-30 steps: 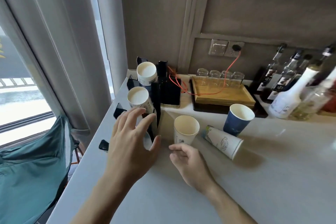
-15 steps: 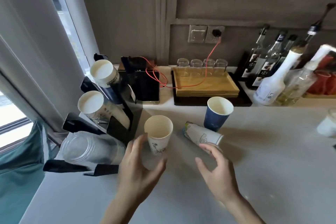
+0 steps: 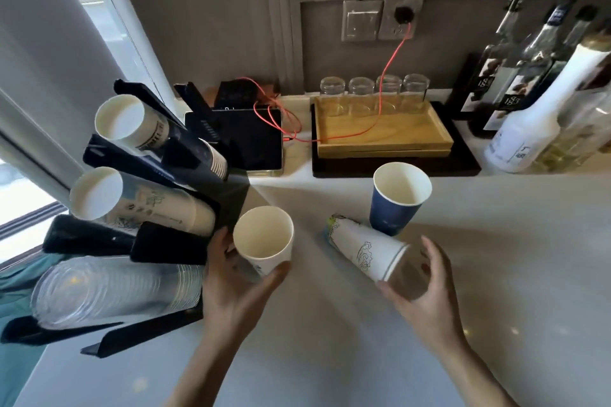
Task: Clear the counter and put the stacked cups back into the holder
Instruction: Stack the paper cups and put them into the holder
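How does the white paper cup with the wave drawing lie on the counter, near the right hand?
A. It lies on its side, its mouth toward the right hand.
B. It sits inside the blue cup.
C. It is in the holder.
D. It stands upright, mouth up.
A: the white cup with the wave drawing lies tipped on the counter, its open rim facing the right hand, beside the upright blue cup.

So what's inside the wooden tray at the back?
Four clear glasses stand in a row along the far side of the wooden tray, and an orange cable trails across it. What lies beneath the tray's floor is hidden.
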